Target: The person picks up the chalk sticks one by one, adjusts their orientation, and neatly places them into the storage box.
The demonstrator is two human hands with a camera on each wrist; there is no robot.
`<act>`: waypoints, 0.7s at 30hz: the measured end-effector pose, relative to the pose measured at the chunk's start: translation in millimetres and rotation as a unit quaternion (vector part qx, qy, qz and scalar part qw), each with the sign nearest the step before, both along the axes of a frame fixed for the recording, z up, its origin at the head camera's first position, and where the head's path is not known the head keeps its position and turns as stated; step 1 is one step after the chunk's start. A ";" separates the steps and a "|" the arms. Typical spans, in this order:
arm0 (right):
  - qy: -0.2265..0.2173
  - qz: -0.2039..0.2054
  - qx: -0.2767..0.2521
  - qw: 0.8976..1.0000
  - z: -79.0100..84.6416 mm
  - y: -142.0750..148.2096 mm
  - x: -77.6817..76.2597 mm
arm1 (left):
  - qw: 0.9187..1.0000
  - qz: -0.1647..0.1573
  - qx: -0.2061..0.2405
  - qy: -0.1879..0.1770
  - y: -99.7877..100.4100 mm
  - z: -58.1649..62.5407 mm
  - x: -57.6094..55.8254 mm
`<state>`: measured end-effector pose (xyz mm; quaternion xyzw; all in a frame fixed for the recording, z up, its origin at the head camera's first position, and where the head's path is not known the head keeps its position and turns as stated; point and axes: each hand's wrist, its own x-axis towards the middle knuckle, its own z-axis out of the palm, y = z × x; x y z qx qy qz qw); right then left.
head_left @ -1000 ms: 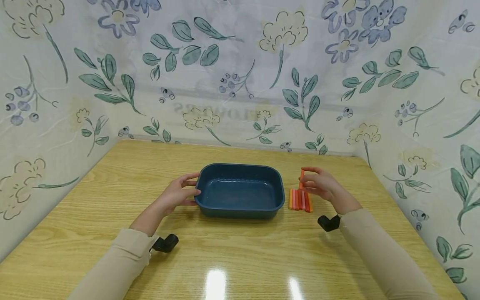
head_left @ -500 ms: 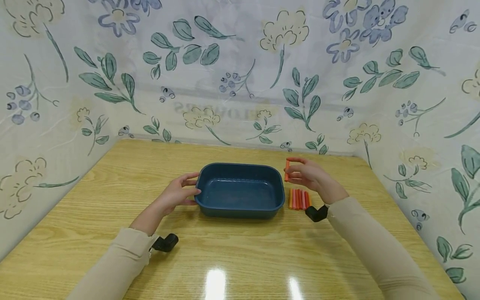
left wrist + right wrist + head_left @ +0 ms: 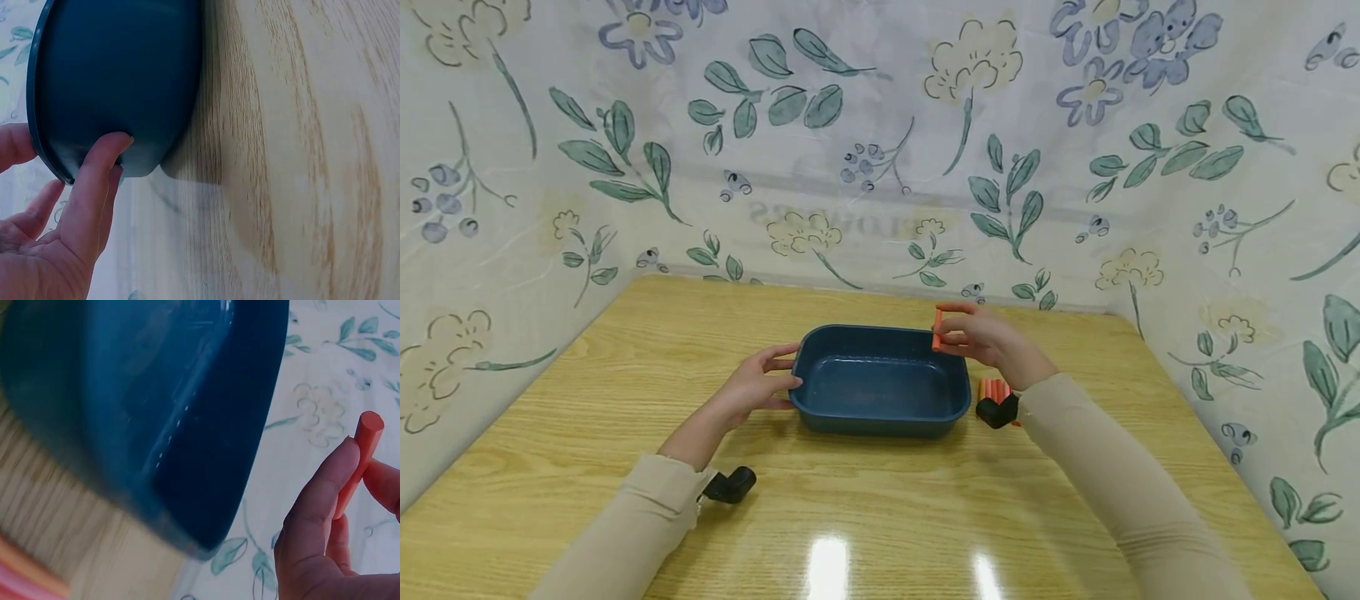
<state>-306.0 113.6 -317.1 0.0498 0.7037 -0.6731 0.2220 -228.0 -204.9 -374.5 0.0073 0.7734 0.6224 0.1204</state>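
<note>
head view: the left hand has its grip on the left end of a deep blue dish, which sits upright on the desk. the right hand's grip is narrow, pinching an orange stick near the dish's far right corner; the right wrist view shows the stick apart from the dish. more coloured sticks lie side by side just right of the dish, partly hidden by a black wrist mount.
</note>
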 end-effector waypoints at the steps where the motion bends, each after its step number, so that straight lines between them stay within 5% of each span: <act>1: -0.001 0.000 0.001 1.000 0.6 -2.7 -0.8 | 1.000 0.000 0.000 0.000 0.3 -0.4 -0.6; 21: -0.058 0.009 -0.038 0.998 -8.5 -68.2 -15.4 | 1.000 0.003 -0.004 -0.002 -0.5 -2.3 -2.5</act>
